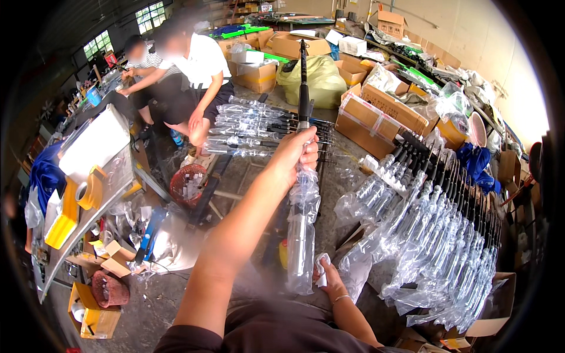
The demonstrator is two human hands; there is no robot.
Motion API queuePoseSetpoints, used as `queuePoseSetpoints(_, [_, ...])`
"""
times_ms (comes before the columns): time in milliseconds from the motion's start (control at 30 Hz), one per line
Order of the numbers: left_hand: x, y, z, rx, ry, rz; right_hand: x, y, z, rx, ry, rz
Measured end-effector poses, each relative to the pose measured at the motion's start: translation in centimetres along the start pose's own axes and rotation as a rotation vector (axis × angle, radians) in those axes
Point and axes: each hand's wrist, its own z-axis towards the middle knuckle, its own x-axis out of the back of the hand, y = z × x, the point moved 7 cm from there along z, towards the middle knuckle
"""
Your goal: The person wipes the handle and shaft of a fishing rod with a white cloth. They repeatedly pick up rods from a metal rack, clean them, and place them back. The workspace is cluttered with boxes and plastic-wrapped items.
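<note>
left hand (297, 154) is wrapped tight around a black telescopic rod (303, 88), held upright at arm's length, its lower part in a clear plastic sleeve (302, 235). right hand (329, 277) sits low beside the sleeve's bottom end, fingers pinching a small white cloth (321, 269). a row of sleeved rods (435, 235) leans close on the right; a second bundle (253, 126) lies beyond the raised hand. cardboard boxes (376, 115) and a yellow-green sack (321, 79) crowd the floor behind. two other people sit far left by a table (94, 147)
</note>
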Motion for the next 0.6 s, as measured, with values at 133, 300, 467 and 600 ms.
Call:
queuePoseSetpoints(133, [0.1, -0.2, 0.3, 0.011, -0.004, -0.006, 0.8, 0.7, 0.8, -0.014, -0.022, 0.013])
queuePoseSetpoints(300, [0.4, -0.5, 0.5, 0.010, 0.005, -0.006, 0.4, 0.5, 0.6, -0.024, -0.001, 0.009])
queuePoseSetpoints(467, [0.8, -0.8, 1.0, 0.022, -0.034, -0.022, 0.2, 0.3, 0.4, -0.023, -0.001, 0.016])
queuePoseSetpoints(600, [0.8, -0.9, 1.1, 0.028, -0.028, -0.024, 0.1, 0.3, 0.4, -0.024, -0.020, 0.023])
